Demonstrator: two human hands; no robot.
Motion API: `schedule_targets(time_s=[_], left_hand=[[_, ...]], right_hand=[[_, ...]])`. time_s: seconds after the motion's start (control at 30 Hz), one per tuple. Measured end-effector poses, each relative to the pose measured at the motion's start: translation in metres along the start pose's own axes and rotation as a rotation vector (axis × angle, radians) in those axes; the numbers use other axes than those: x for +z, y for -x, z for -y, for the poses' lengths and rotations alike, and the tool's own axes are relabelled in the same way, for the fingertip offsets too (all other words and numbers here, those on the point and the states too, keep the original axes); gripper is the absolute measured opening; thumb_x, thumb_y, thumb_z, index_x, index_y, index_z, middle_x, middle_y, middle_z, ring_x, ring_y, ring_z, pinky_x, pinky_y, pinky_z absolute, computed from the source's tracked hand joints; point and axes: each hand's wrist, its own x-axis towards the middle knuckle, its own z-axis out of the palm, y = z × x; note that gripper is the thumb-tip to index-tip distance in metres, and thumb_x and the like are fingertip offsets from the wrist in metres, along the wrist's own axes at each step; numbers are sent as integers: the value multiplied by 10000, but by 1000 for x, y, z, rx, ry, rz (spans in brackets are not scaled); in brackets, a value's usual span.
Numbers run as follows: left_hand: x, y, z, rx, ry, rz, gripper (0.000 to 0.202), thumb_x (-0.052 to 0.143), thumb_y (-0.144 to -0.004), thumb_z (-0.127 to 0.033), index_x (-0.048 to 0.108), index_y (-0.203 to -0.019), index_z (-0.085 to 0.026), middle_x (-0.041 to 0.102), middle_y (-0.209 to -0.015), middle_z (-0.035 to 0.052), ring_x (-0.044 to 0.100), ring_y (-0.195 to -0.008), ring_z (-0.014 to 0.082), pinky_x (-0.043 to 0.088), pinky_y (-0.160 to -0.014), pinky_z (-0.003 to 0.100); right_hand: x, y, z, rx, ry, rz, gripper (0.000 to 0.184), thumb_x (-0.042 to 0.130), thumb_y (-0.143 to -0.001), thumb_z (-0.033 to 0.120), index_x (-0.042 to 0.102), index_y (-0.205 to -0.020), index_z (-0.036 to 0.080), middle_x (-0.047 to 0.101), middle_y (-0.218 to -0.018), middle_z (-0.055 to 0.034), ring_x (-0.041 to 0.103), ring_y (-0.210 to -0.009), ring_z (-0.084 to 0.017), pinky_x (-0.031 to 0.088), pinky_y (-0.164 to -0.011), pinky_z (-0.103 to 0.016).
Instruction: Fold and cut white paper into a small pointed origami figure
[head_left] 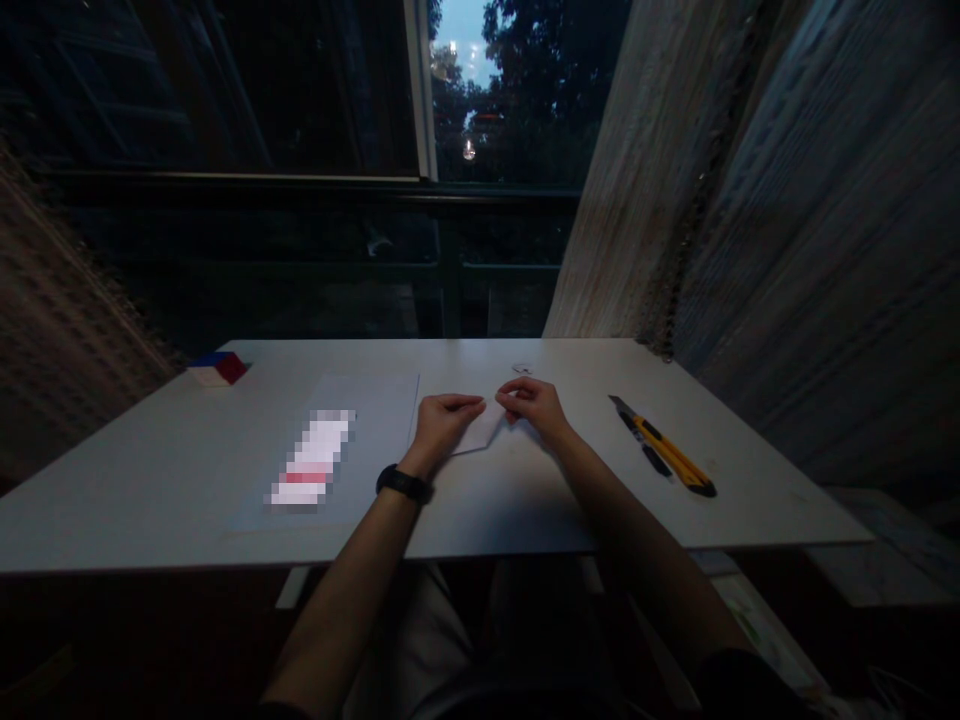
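A small piece of white paper [475, 436] is held up just over the table, between my two hands. My left hand [442, 425] pinches its upper left part with thumb and fingers; a black band circles that wrist. At the paper's upper right, my right hand [534, 406] has thumb and forefinger pressed together on its edge. The lower edge of the paper shows a straight, dark line and an angled right side. My fingers hide part of the top, so I cannot tell how it is folded.
Left of my hands a larger white sheet [382, 420] lies under a lit, blurred-out rectangle [315, 460]. A coloured cube [217, 369] stands at the far left. Rightward lie a yellow utility knife [675, 455] and a black pen-like tool [646, 445]. A thin loop [523, 369] rests behind my right hand.
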Motion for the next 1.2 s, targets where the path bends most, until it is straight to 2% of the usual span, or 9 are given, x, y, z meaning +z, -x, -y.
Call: schedule_targets(time_s=[0.17,0.27,0.57,0.9,1.2], left_hand=[[2,1,-1,35,-50,-64,234,715,-614,-329,726,-772,-157,708,-784,89,645,-757,210,476,-743,314],[2,2,-4,35,-60,-68,220,716,-612,-317,727,-765,-160,709,-779,85,647,-753,209,476,-744,311],[3,2,-4,29,-40,-41,244,724,-599,-323,727,-773,-152,708,-793,92,645,-759,211,476,-748,313],[3,5,-5,49,-94,-15,323,724,-605,-363,720,-846,-149,706,-811,98,644,-760,208,481,-721,304],[4,7,-8,40,-113,-3,332,699,-626,-356,712,-883,-146,703,-875,97,643,-822,220,479,-780,321]], right_hand=[[-1,-1,0,89,-164,-47,449,772,-476,362,611,-838,150,558,-508,50,518,-439,-95,447,-468,-235],[0,-1,0,116,-189,-54,420,780,-456,371,614,-765,139,546,-495,45,506,-433,-88,445,-471,-235],[1,-1,-2,101,-167,-79,363,776,-466,374,598,-689,150,528,-457,48,480,-390,-88,421,-426,-231],[1,-1,-2,84,-170,-73,348,764,-494,376,593,-694,149,524,-460,53,477,-393,-82,406,-425,-220],[1,-1,-1,9,-145,-71,313,745,-536,360,594,-723,159,527,-451,59,473,-394,-81,410,-427,-218]])
